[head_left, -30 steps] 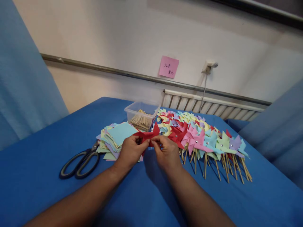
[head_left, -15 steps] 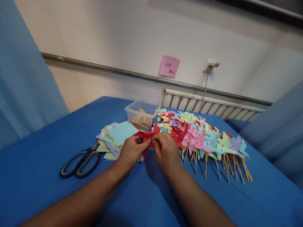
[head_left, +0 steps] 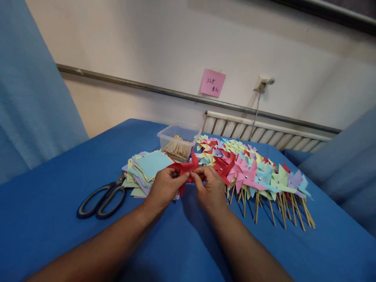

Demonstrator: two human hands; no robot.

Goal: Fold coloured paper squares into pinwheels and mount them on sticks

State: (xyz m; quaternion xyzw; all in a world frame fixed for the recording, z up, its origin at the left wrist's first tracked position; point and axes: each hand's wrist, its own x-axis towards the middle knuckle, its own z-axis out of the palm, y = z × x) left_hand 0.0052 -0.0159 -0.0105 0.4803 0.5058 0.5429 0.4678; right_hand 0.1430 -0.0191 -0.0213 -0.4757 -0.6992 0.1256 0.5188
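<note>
Between my two hands, above the blue table, is a red paper pinwheel [head_left: 188,166] with its points folded in toward the middle. My left hand [head_left: 167,184] pinches its left side, thumb near the centre. The thumb and fingers of my right hand [head_left: 209,186] are closed at the centre and right side of the pinwheel. Whether a pin sits between those fingertips is too small to tell. Just left of my left hand lies a stack of coloured paper squares [head_left: 154,164], light blue on top. Dark-handled scissors [head_left: 101,200] rest beside the stack, blades partly under it.
A clear plastic box [head_left: 178,143] of thin wooden sticks stands behind the stack. Many finished pinwheels on sticks [head_left: 246,176] are spread over the right of the blue-covered table [head_left: 58,243]. A wall, rail and radiator [head_left: 232,125] bound the back; blue curtains [head_left: 44,86] hang at the sides.
The fingers of my right hand have shifted a little at the pinwheel's centre, and more of its red face shows. The whole view has moved slightly.
</note>
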